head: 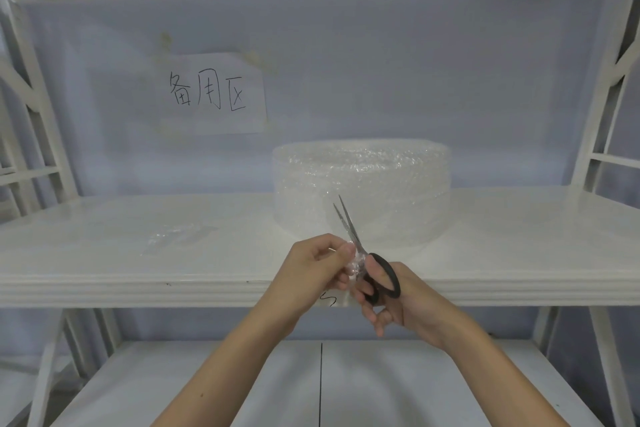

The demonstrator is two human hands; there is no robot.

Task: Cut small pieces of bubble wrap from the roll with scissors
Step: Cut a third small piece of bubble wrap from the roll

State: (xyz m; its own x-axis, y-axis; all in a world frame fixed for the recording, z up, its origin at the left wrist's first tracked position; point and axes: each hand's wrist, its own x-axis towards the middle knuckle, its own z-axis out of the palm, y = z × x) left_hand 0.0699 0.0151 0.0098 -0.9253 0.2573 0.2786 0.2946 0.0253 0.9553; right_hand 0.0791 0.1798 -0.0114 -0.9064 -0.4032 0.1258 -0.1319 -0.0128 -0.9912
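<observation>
A white shelf [519,253] is seen carrying the roll of bubble wrap [362,191], which is stood on its flat end toward the back, right of centre. A paper sign [214,94] is taped to the wall behind. On the shelf to the left, a clear cut piece [180,236] lies flat, so at least one cut is judged done; more are probably left. The scissors [363,253] are gripped by the right hand [391,302] through the black handles, blades slightly parted and pointing up. A small scrap of wrap [355,262] is pinched by the left hand [311,270] against the blades. Whether the scrap is joined to the roll cannot be told.
</observation>
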